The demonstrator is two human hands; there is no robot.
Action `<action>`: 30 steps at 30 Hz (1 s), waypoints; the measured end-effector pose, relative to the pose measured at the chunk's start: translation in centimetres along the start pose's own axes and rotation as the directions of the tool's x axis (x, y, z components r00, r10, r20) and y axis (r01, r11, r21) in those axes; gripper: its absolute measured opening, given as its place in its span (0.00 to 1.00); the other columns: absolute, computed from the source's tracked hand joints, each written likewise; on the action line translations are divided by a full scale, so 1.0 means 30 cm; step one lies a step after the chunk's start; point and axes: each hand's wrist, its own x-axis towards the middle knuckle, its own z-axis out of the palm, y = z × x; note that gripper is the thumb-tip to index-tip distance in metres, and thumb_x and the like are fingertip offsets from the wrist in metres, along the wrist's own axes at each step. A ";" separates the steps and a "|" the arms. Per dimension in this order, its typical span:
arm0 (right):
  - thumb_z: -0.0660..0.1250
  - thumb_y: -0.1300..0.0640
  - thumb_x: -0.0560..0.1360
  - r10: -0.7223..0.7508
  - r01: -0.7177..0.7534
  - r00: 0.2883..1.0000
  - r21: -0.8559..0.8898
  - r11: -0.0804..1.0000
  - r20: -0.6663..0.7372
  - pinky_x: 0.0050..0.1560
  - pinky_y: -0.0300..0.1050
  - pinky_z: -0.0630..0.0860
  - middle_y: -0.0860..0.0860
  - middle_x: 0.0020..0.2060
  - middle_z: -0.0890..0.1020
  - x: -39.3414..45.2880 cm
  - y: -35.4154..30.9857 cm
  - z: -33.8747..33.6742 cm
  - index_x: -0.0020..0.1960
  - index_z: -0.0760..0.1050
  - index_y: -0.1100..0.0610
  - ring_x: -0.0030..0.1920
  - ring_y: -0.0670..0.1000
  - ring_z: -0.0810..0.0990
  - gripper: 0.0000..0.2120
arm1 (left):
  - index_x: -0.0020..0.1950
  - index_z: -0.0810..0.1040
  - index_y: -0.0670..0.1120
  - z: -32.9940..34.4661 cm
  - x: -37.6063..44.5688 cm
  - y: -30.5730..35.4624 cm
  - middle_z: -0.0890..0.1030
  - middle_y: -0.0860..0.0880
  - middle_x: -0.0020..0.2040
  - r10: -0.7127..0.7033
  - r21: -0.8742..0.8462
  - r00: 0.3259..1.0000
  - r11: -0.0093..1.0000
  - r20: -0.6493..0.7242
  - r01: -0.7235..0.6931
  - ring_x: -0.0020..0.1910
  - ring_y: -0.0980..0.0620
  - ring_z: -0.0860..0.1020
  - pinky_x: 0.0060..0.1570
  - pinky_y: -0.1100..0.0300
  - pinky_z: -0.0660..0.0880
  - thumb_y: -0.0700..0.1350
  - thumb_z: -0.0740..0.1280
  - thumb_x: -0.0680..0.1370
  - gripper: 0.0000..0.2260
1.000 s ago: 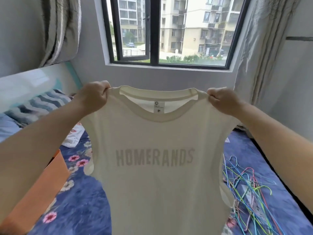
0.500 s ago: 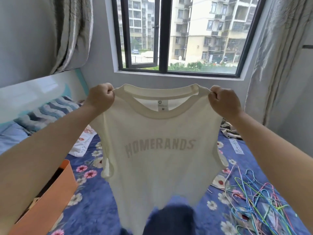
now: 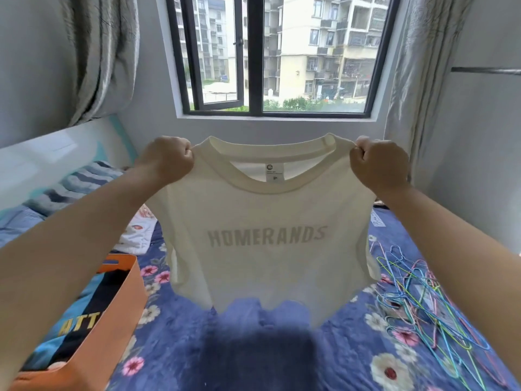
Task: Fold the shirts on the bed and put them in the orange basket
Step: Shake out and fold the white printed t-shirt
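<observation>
The left hand and right hand are each fisted on a shoulder of the cream shirt, holding it spread in the air above the bed. The orange basket sits at eight o'clock with folded clothes inside, and coloured hangers lie at four o'clock.
</observation>
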 end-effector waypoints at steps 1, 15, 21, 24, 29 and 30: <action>0.47 0.54 0.67 -0.015 0.015 1.000 -0.009 1.000 -0.005 0.33 0.44 0.57 0.59 0.29 0.70 0.003 -0.008 -0.006 0.37 0.70 0.65 0.31 0.56 0.66 0.18 | 0.29 0.63 0.44 -0.011 -0.004 -0.008 0.70 0.41 0.35 0.001 0.002 0.999 1.000 -0.041 -0.001 0.39 0.43 0.67 0.40 0.58 0.61 0.38 0.57 0.77 0.15; 0.40 0.49 0.65 -0.146 0.146 0.976 0.014 0.989 0.160 0.38 0.47 0.62 0.65 0.41 0.79 0.130 0.061 0.489 0.44 0.73 0.67 0.46 0.63 0.77 0.30 | 0.49 0.70 0.35 0.360 0.231 -0.170 0.76 0.32 0.49 0.038 0.227 0.999 0.973 -0.020 -0.032 0.48 0.32 0.75 0.45 0.49 0.69 0.39 0.56 0.78 0.08; 0.48 0.61 0.68 -0.110 0.127 0.944 -0.034 0.991 0.312 0.49 0.52 0.65 0.63 0.43 0.80 0.156 0.141 0.901 0.44 0.74 0.65 0.52 0.62 0.72 0.17 | 0.54 0.69 0.33 0.725 0.392 -0.261 0.73 0.32 0.54 -0.025 0.260 0.990 0.966 0.139 -0.012 0.52 0.33 0.73 0.47 0.48 0.68 0.32 0.54 0.76 0.09; 0.52 0.65 0.73 -0.031 0.080 0.900 -0.095 0.992 0.435 0.47 0.50 0.64 0.62 0.46 0.79 0.134 0.175 1.141 0.48 0.74 0.64 0.55 0.61 0.70 0.13 | 0.53 0.70 0.34 0.956 0.462 -0.334 0.74 0.32 0.53 -0.054 0.259 0.973 0.966 0.224 -0.006 0.53 0.34 0.72 0.47 0.47 0.68 0.31 0.56 0.74 0.09; 0.53 0.63 0.78 0.186 -0.152 0.729 -0.110 0.982 0.659 0.41 0.47 0.64 0.62 0.48 0.76 0.058 0.229 1.515 0.52 0.70 0.61 0.51 0.63 0.74 0.08 | 0.53 0.71 0.40 1.318 0.496 -0.447 0.76 0.40 0.52 -0.163 0.387 0.911 0.922 0.379 0.004 0.54 0.40 0.70 0.41 0.53 0.64 0.33 0.56 0.75 0.10; 0.52 0.61 0.79 0.215 -0.185 0.696 -0.118 0.976 0.685 0.41 0.47 0.65 0.62 0.45 0.75 0.040 0.239 1.599 0.50 0.68 0.60 0.50 0.63 0.75 0.07 | 0.51 0.70 0.41 1.402 0.506 -0.484 0.75 0.39 0.50 -0.201 0.362 0.893 0.931 0.402 0.047 0.50 0.41 0.70 0.38 0.54 0.63 0.33 0.55 0.76 0.08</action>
